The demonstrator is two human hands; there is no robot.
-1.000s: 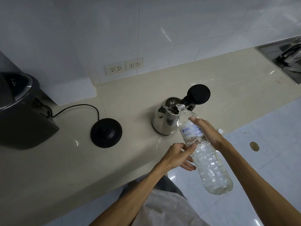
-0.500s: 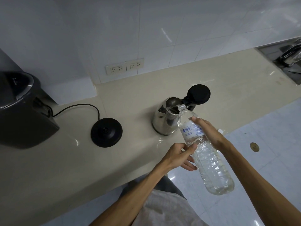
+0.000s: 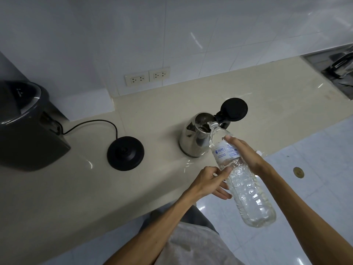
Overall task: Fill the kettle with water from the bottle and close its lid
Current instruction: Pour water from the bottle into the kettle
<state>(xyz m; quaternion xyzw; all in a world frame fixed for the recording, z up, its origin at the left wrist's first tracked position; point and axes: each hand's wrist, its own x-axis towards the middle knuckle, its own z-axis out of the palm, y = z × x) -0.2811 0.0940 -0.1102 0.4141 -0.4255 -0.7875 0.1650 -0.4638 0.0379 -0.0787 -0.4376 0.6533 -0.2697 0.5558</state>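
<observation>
A steel kettle point(image 3: 193, 139) stands on the beige counter point(image 3: 76, 188) with its round black lid point(image 3: 234, 109) flipped up and back. A clear plastic water bottle point(image 3: 246, 190) is tilted, its open neck resting over the kettle's mouth. My right hand point(image 3: 243, 152) grips the bottle around its white label. My left hand point(image 3: 210, 183) steadies the bottle's middle from the left, thumb and fingers touching it. The bottle's base hangs over the floor, off the counter edge.
The kettle's black round base point(image 3: 125, 153) lies to the left, its cord running to a dark grey appliance point(image 3: 24, 129) at the far left. Wall sockets point(image 3: 147, 77) sit on the tiled wall. A sink area point(image 3: 338, 69) is at far right.
The bottle's base has risen a little, tilting the bottle slightly more toward the kettle. Both hands have kept their hold.
</observation>
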